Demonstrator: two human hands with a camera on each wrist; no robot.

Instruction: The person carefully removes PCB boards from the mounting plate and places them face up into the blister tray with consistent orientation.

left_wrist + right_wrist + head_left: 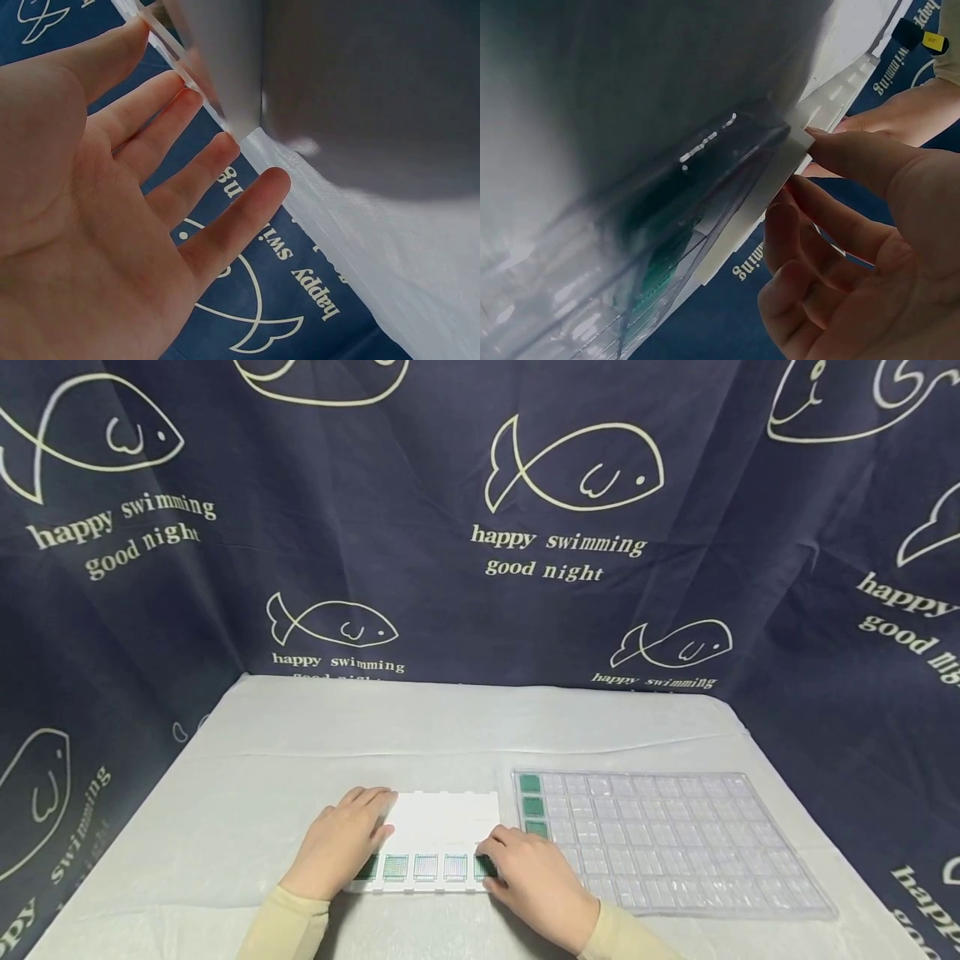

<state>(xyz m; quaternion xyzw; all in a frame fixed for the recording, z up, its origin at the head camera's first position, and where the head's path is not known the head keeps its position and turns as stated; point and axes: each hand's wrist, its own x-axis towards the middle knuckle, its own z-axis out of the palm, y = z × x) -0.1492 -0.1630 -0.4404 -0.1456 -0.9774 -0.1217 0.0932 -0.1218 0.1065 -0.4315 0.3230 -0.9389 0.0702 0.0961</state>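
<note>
While white tray [444, 820] lies btwn 'em, L hand [341, 842] is loosely spread, R hand [538, 883] bent at tray's R end; can't tell if gripping.

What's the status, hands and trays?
Left hand at white tray, left end; right hand at right end. Five chips showing, near side. Clear tray close right.

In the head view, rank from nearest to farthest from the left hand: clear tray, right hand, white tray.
1. White tray: directly beside the left hand.
2. Right hand: at the white tray's right end.
3. Clear tray: farther over, on the right.
</note>
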